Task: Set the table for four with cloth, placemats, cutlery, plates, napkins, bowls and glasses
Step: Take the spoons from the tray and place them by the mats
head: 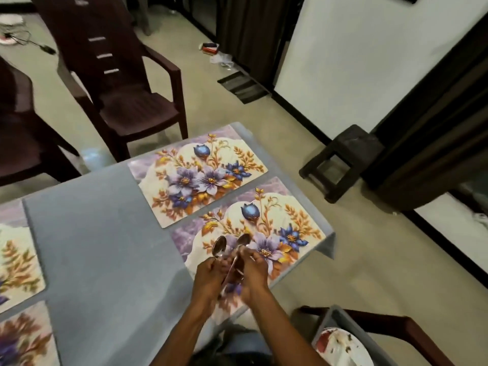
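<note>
Both hands are raised together over the near placemat, at about 5 o'clock on the table. Left hand has its fingers curled round the handle of a spoon; the bowl of that spoon stands above the knuckles, pointing to 12 o'clock. Right hand pinches the neck of a second spoon, bowl up at roughly 12 o'clock too. More metal handles run down between the two palms — count not readable, motion blur. The two spoon bowls sit just beside each other, apart.

Surface: grey tablecloth over the table. A far placemat, same floral print, lies at 1 o'clock from the hands, its long edge just beside the near one. Two more placemats at the 9 o'clock edge — upper left placemat, lower left placemat — both cut off by the frame.

Room: dark brown plastic chair at 11 o'clock beyond the table, a low dark stool at 2 o'clock on the pale floor, a patterned plate at 4 o'clock on a chair seat.
</note>
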